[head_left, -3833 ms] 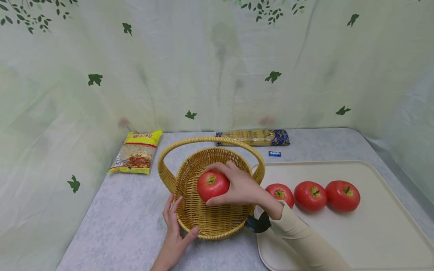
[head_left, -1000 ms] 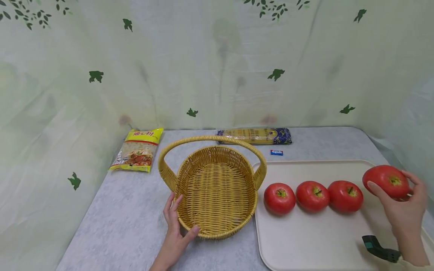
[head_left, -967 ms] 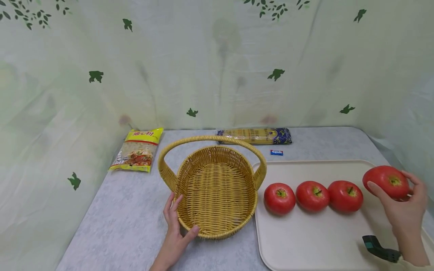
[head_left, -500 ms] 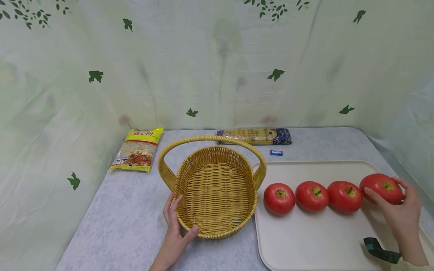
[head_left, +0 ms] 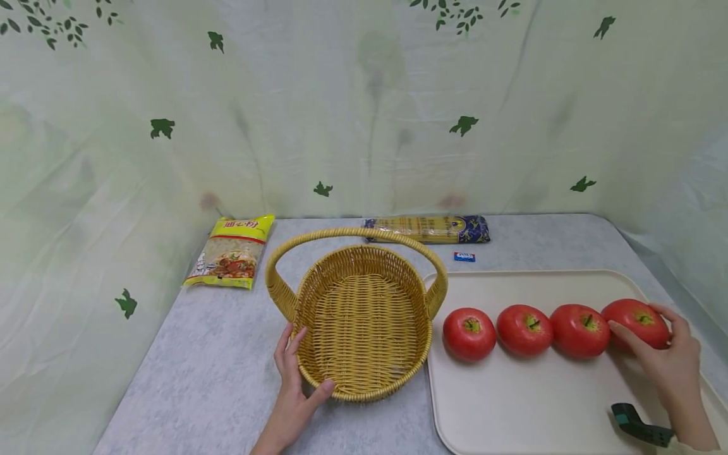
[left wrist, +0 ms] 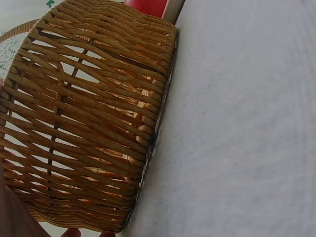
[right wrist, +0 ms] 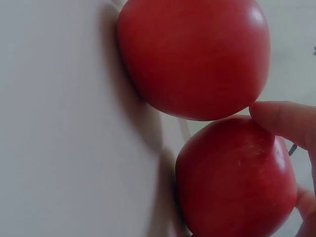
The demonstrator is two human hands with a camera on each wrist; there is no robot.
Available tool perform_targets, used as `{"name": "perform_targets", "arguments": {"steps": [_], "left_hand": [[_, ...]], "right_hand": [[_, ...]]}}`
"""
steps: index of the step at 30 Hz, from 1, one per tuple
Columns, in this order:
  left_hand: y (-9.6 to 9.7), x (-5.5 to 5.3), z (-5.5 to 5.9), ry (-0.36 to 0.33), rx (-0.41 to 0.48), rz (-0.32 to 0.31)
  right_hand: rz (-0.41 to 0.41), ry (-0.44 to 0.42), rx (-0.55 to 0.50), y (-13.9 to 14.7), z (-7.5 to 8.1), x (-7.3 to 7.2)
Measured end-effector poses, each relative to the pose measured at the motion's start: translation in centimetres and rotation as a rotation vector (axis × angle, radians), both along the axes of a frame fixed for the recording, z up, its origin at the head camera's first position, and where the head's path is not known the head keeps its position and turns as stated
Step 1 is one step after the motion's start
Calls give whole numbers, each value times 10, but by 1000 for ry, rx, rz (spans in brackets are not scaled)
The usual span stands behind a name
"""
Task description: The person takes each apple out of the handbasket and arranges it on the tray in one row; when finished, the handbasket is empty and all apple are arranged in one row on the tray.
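Note:
The person's right hand [head_left: 665, 357] holds a red apple [head_left: 634, 323] at the right end of a row on the cream tray [head_left: 540, 404]. Its thumb lies at the apple's left, the fingers at its right. Next to it sit three more red apples, the nearest one [head_left: 579, 331] right beside the held one. In the right wrist view the held apple [right wrist: 232, 177] and its neighbour [right wrist: 197, 54] appear close up. Spread at the near left of a yellow wicker basket [head_left: 364, 328], the left hand [head_left: 296, 395] touches its rim with straight fingers and thumb. The basket holds nothing.
Behind the basket lie a long pack of noodles [head_left: 429, 229] and a small blue packet [head_left: 464, 257]. A yellow food bag [head_left: 230, 253] lies at the back left of the grey table [head_left: 199, 373]. The basket's tall handle [head_left: 352, 232] arches over it, and its right side meets the tray's edge.
The right hand first held an apple over the basket, then carried it right past the other three. Over the last second it has lowered it beside them. The left hand has stayed put.

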State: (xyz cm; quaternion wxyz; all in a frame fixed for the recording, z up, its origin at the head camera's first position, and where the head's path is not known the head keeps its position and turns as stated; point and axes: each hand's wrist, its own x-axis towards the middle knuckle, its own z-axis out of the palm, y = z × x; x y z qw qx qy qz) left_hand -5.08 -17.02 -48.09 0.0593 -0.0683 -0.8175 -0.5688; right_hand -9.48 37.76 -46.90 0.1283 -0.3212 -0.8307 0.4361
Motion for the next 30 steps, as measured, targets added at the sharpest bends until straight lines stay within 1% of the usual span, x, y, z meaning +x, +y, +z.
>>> {"name": "perform_targets", "arguments": {"steps": [4,12,17,23,26,30], "left_hand": [[0,0,0,-9,4,-2],[1,1,0,-24,6,2],[1,2,1,-33,7,4],[1,1,0,-8,-4,-12],[1,0,0,-3,-2,-10],[1,0,0,-6,6,4]], "right_hand": [[22,-10,2,0,-1,-1],[53,-36,7,-2,5,-2],[96,-58,32,-1,3,0],[139,-51,81,2,0,1],[136,-49,88,0,2,0],[110,-51,95,-4,7,1]]}}
